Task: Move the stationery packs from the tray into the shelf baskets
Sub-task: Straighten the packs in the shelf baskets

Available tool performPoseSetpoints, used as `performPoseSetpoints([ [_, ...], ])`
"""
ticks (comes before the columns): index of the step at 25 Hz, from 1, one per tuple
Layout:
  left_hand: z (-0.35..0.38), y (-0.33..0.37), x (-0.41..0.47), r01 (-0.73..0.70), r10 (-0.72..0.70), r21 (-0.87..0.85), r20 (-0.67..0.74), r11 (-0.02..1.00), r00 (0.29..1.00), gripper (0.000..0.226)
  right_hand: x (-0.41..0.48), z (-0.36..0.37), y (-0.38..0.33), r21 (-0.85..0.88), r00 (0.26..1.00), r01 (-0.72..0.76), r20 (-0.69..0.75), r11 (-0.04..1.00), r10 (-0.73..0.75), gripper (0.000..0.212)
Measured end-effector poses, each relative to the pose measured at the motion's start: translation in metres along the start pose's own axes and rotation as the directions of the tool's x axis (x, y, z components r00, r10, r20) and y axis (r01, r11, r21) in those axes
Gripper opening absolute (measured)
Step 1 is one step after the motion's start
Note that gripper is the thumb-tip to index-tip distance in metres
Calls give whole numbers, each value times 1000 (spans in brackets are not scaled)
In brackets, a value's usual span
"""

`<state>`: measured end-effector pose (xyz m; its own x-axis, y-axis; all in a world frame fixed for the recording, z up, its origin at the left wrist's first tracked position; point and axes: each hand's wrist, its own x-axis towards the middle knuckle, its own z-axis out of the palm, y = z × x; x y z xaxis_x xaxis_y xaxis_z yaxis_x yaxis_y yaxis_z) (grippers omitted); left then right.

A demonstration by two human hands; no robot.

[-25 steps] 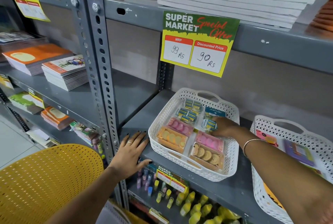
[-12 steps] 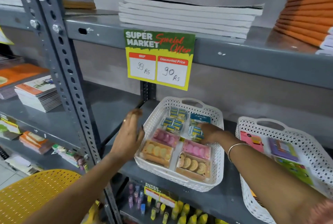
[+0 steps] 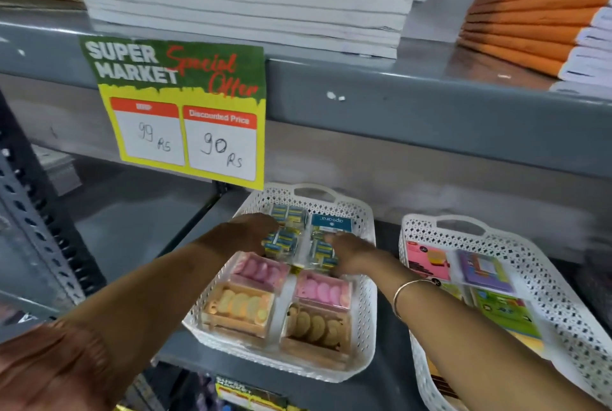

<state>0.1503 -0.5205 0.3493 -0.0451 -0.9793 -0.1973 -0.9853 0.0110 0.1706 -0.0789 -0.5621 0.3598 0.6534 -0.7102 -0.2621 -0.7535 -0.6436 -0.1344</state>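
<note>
A green and yellow price card (image 3: pixel 180 109) is hanging from the front edge of the upper shelf (image 3: pixel 414 106), toward its left end. Its green band is showing "SUPER MARKET" in white and "Special Offer" in red script. Below, the left white box is carrying a blurred red header and a handwritten "99 Rs"; the right box is reading "Discounted Price" above "90 Rs". In the white basket (image 3: pixel 366 222) on the lower shelf, a blue pack (image 3: pixel 331 222) at the back right corner is showing "apsara", upside down. At the lower shelf's front edge another card (image 3: pixel 246 392) is showing only a partial "SUPER MARKET".
</note>
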Motion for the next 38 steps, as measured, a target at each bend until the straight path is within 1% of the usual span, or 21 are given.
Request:
performPoseSetpoints([
  [4, 3, -7, 12, 0, 0, 23, 37, 1000, 999, 68, 0, -2, -1, 14, 1000, 6, 4, 1000, -6, 68],
  [7, 4, -7, 13, -42, 46, 78, -44, 996, 998, 73, -2, -2, -1, 31, 1000, 11, 5, 999, -12, 70],
  [9, 4, -5, 12, -58, 65, 114, -59, 992, 996, 75, -3, -4, -2, 37, 1000, 13, 7, 999, -13, 72],
  [12, 1, 0, 8, -6, 4, 47, 51, 999, 999, 68, -5, -5, -3, 11, 1000, 12, 8, 1000, -12, 73],
  [13, -1, 2, 5, -4, 1, 44, 61, 999, 998, 68, -6, -5, -3, 2, 1000, 9, 14, 1000, -9, 74],
  [16, -8, 1, -13, -43, 44, 67, -12, 997, 999, 79, -13, -12, -6, -41, 1000, -4, 27, 999, 5, 79],
  [17, -11, 1, -20, -55, 59, 84, -48, 995, 997, 79, -17, -15, -7, -70, 1000, -6, -2, 998, 6, 78],
  [19, -16, 3, -34, -80, 99, 120, -159, 990, 982, 69, -25, -18, -11, -106, 992, 28, -123, 994, -41, 67],
  [20, -17, 5, -41, -103, 121, 98, -201, 990, 972, 62, -30, -18, -14, -88, 981, 64, -179, 994, -79, 59],
  [21, -17, 7, -49, -127, 136, 54, -201, 990, 970, 56, -36, -17, -19, -58, 974, 106, -196, 993, -116, 52],
  [23, -14, 11, -66, -126, 126, 8, -82, 992, 989, 53, -48, -10, -31, -20, 979, 158, -127, 987, -159, 43],
  [25, -12, 15, -75, -88, 87, 40, 28, 995, 996, 51, -56, -2, -41, -53, 983, 174, -51, 983, -176, 33],
  [27, -12, 21, -78, -70, 67, 57, 61, 996, 996, 50, -62, 2, -46, -86, 981, 182, -45, 980, -186, 20],
  [28, -13, 24, -80, -66, 62, 61, 62, 996, 996, 48, -64, 2, -48, -83, 981, 180, -57, 980, -185, 18],
  [30, -14, 28, -89, -40, 40, 35, 5, 999, 999, 40, -71, -1, -49, -57, 979, 173, -103, 983, -178, 22],
  [32, -15, 31, -99, -39, 34, -47, -94, 998, 995, 37, -79, -4, -52, -6, 970, 168, -176, 986, -167, 29],
  [33, -16, 33, -107, -45, 34, -95, -107, 994, 994, 36, -84, -4, -54, 37, 967, 177, -193, 984, -167, 28],
  [34, -17, 35, -114, -64, 52, -121, -101, 991, 994, 37, -90, -2, -56, 67, 968, 187, -183, 980, -173, 27],
  [35, -15, 36, -122, -96, 89, -94, -71, 991, 993, 40, -96, 1, -59, 65, 973, 194, -141, 979, -184, 27],
  [37, -12, 40, -137, -155, 156, -33, 35, 987, 987, 50, -104, 10, -63, -14, 979, 200, -21, 980, -200, 31],
  [38, -9, 40, -141, -151, 152, -26, 80, 988, 985, 56, -108, 13, -64, -56, 981, 196, 17, 979, -195, 39],
])
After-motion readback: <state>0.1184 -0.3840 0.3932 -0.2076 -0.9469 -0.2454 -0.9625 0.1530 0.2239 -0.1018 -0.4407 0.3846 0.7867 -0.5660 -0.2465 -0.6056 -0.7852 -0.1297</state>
